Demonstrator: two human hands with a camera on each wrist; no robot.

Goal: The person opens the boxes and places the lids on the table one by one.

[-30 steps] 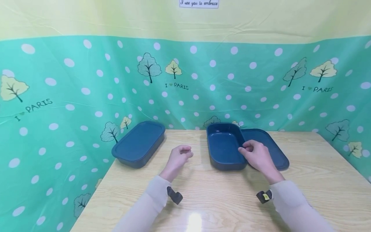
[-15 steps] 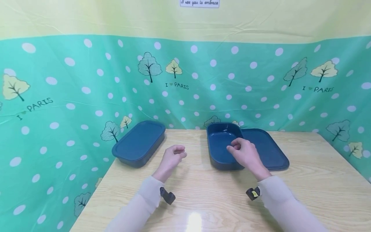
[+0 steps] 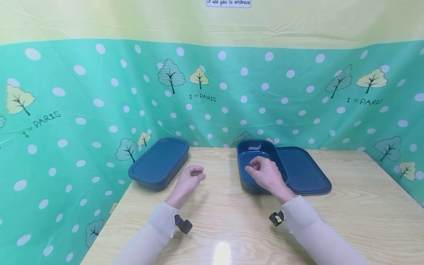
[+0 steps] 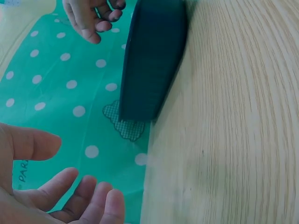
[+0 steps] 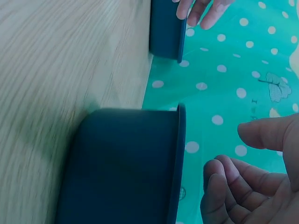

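Toward the right of the table stands an open dark blue food container (image 3: 246,158), its inside showing no contents where visible. Over its near part hovers my right hand (image 3: 266,175), fingers loosely bent and holding nothing; in the right wrist view a gap separates the thumb from the fingers (image 5: 252,186). A flat blue lid (image 3: 306,171) lies against the container's right side. At the left sits a second blue container with its lid on (image 3: 159,162). My left hand (image 3: 187,182) hovers to the right of it, loosely curved, with nothing in its grasp.
A light wood-grain table (image 3: 212,213) carries everything. Behind and to the left hangs a green dotted curtain (image 3: 212,84) with printed trees, meeting the table's back edge. Each wrist wears a small black camera (image 3: 276,218).
My right hand has moved left, from the open container's right rim to above its inside. My left hand has drifted left, nearer to the lidded container. Both containers and the loose lid have stayed put.
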